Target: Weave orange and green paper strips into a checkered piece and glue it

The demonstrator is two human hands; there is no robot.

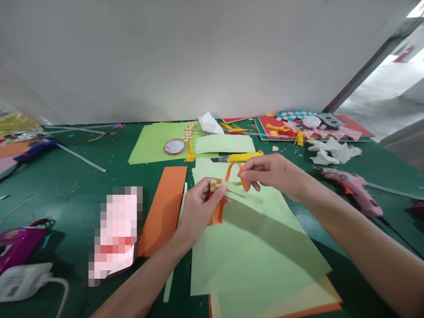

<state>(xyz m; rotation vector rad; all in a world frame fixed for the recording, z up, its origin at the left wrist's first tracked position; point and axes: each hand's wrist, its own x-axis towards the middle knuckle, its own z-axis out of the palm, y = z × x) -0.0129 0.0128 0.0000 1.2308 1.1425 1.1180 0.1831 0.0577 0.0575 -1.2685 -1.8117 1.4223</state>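
My left hand (201,201) pinches a small weave of orange and pale green paper strips (217,214), whose loose orange ends hang below the fingers. Pale green strip ends (247,195) stick out to the right of it. Between thumb and fingers, my right hand (265,171) grips an orange paper strip (234,166) that curves in a loop toward the weave. Under both hands lie large pale green paper sheets (258,251), with orange sheet edges showing beneath. A yellow utility knife (245,157) rests just beyond my hands.
Left of my hands are orange card (164,203) and a blurred-out phone (115,234). A pink glue gun (354,190) lies at right beside crumpled tissue (334,151). Beyond are a round tasselled piece (175,146) and red sheets (357,128). A white charger (24,280) sits at lower left.
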